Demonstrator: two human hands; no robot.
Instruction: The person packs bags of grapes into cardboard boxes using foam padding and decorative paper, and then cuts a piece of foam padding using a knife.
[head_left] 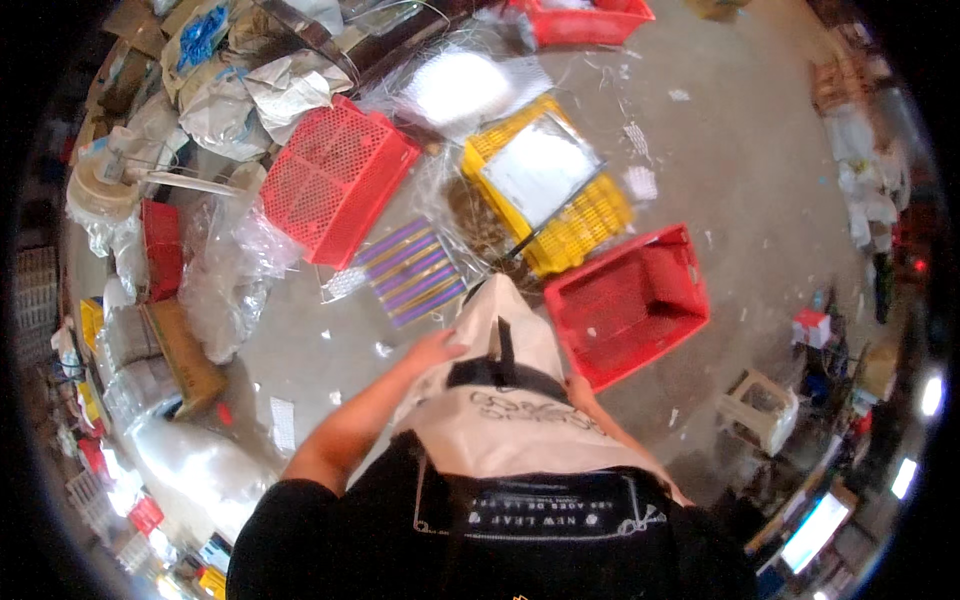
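Note:
A large off-white sack (497, 425) with a black band and dark handwriting stands up close against my front, its far end drawn to a peak. On its left side my left hand (437, 352) grips the material, with the fingertips partly lost in the folds. My right hand (580, 392) holds the sack's right edge, and most of its fingers are hidden behind the material. Just beyond the peak lies a striped purple and gold panel (412, 272) on the floor. An open red crate (630, 305) sits beside the sack on the right.
Ahead stands a yellow crate (590, 225) with a white sheet (543, 168) on it. A red perforated crate (335, 180) lies ahead left, near clear plastic wrap (225, 255) and a cardboard box (185, 350). A cream stool (757, 412) is at the right. Scraps litter the floor.

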